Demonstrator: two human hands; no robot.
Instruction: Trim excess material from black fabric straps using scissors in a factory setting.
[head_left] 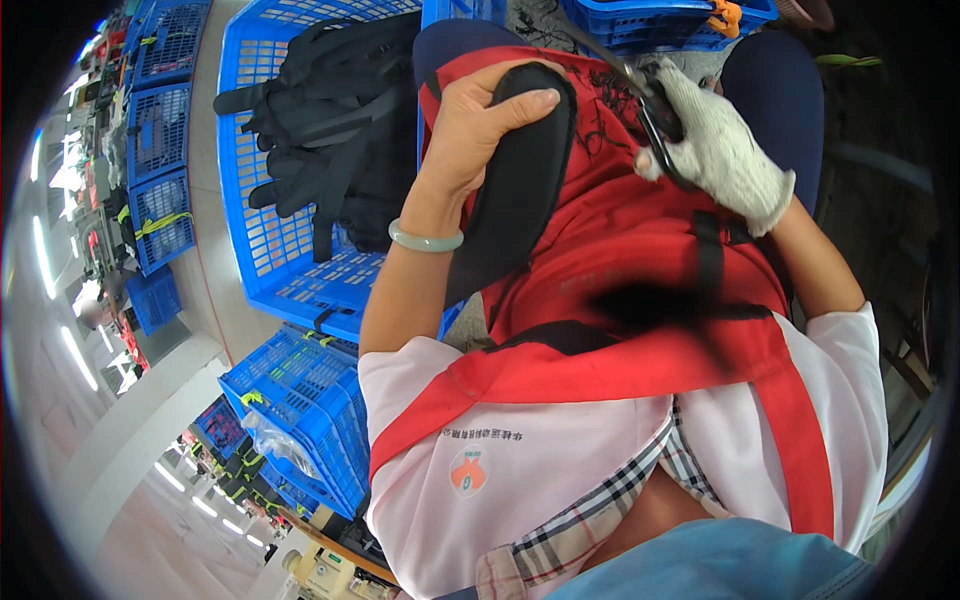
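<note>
Pink shirt with red apron straps nearest lens. Red bag lies across lap. Left hand, bare, grip closed round black padded strap, thumb on top, holding it up off bag. Right hand, white knit glove, grip closed on black scissors at bag's upper edge. Step judged: trimming loose threads; next cut needs strap kept taut. Blue crate with black bags just left; more blue crates below, nothing blocking.

Scissors mostly hidden in right hand grip; blade tips unclear.
</note>
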